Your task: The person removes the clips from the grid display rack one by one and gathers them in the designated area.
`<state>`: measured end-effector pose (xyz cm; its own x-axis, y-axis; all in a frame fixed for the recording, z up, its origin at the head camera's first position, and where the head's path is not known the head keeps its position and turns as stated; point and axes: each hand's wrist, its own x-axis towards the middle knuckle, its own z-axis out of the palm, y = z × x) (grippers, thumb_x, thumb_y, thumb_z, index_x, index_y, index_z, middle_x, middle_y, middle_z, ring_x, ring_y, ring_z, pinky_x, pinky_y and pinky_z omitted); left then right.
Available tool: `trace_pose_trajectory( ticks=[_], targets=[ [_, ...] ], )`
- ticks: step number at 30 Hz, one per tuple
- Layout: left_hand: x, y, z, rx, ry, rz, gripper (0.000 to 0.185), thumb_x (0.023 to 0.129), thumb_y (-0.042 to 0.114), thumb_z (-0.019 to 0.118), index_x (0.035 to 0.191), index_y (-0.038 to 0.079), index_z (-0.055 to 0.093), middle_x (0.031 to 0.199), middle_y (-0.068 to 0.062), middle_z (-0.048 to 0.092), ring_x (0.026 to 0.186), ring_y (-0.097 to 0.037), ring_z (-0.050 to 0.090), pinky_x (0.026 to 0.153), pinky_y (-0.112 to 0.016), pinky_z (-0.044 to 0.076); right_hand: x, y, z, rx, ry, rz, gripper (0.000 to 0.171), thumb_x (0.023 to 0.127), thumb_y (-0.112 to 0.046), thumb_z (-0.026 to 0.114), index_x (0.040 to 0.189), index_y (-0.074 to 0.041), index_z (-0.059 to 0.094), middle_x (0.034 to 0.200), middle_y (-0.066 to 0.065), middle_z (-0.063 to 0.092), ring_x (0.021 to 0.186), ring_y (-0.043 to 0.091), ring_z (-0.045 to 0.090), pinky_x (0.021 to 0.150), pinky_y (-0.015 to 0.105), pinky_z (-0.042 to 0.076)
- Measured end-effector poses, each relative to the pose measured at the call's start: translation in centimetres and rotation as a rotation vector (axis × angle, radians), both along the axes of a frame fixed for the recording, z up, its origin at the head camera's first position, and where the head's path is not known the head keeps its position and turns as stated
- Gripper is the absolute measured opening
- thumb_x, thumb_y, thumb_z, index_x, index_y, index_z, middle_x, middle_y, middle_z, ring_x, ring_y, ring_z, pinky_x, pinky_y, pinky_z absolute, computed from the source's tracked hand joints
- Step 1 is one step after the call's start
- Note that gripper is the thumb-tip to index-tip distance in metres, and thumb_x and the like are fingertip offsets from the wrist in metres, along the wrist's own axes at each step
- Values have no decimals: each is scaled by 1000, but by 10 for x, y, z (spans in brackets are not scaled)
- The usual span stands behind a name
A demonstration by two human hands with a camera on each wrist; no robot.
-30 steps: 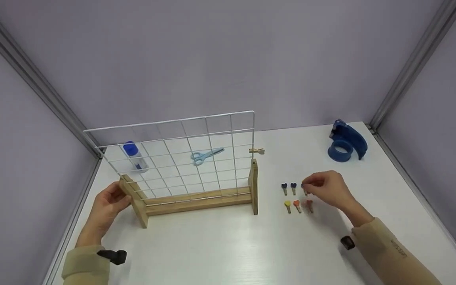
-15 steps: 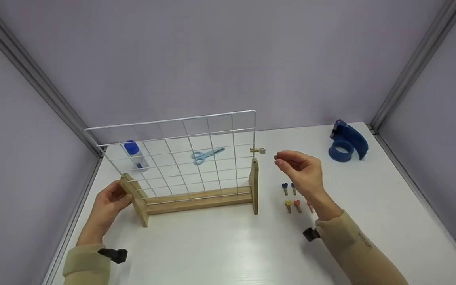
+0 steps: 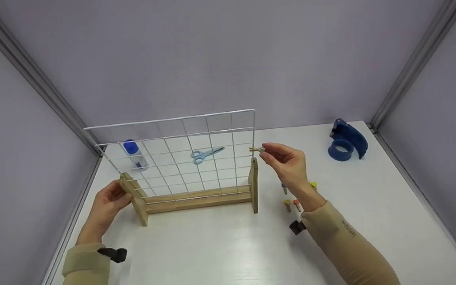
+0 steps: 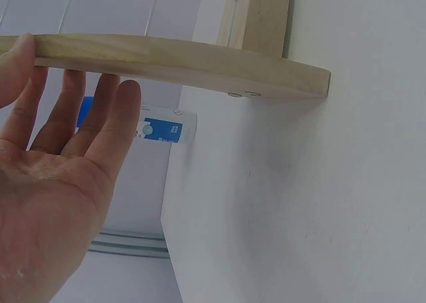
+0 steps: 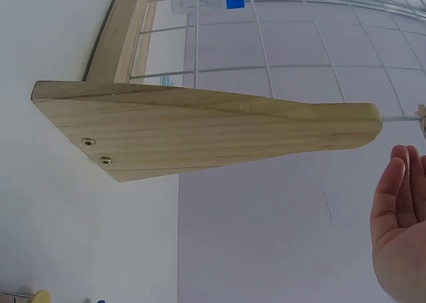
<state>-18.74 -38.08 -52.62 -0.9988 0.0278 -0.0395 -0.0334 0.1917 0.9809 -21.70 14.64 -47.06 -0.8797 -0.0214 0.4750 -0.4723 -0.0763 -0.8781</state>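
Right grip [image 3: 287, 162] seems to pinch the small wooden peg [image 3: 256, 150] on the wire grid's [image 3: 180, 154] right edge — it is hard to see. Left grip [image 3: 107, 204], fingers loose, touches the wooden stand [image 3: 135, 198] on the bench [image 3: 220, 245].

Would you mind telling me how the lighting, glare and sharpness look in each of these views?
Head view: even, soft light, a faint sheen on the white table, the right hand slightly soft. Left wrist view: the left hand close and a little blurred. Right wrist view: the wooden foot sharp, its grain clear.
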Motion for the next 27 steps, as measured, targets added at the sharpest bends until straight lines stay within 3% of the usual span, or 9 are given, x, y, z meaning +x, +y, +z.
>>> trace_pose_trajectory(
  ticks=[12, 17, 21, 24, 27],
  targets=[
    [0, 3, 1, 36, 4, 48, 53, 101, -12, 70, 152, -9, 55, 113, 17, 76, 108, -2, 73, 92, -18, 64, -3, -9, -4, -88, -22, 5, 28, 100, 10, 75, 123, 25, 70, 102, -11, 87, 91, 3, 81, 81, 18, 65],
    [0, 3, 1, 35, -5, 45, 54, 101, -11, 71, 153, -9, 54, 113, 17, 76, 108, -2, 73, 92, -19, 64, -3, -13, -7, -175, -43, -13, 16, 101, 10, 75, 115, 8, 83, 99, -8, 87, 91, 5, 81, 80, 20, 64],
    [0, 2, 1, 32, -12, 38, 53, 102, -10, 71, 153, -6, 56, 114, 18, 76, 109, -1, 73, 94, -18, 64, -3, -16, -7, -236, -49, -3, 24, 101, 8, 76, 109, -12, 88, 99, -8, 87, 91, 6, 82, 81, 20, 64],
    [0, 1, 0, 39, -12, 36, 51, 102, -10, 71, 151, -3, 58, 115, 17, 76, 110, -2, 73, 94, -18, 64, -3, -17, -6, -254, -38, -5, 25, 101, 8, 76, 106, -14, 89, 99, -7, 87, 91, 7, 81, 81, 21, 63],
    [0, 1, -1, 40, -8, 29, 48, 103, -10, 70, 148, 0, 61, 115, 17, 76, 109, -2, 73, 94, -18, 64, -2, -17, -4, -253, -29, -18, 22, 101, 9, 76, 106, -9, 88, 99, -6, 87, 90, 8, 81, 81, 22, 64]
  ],
)
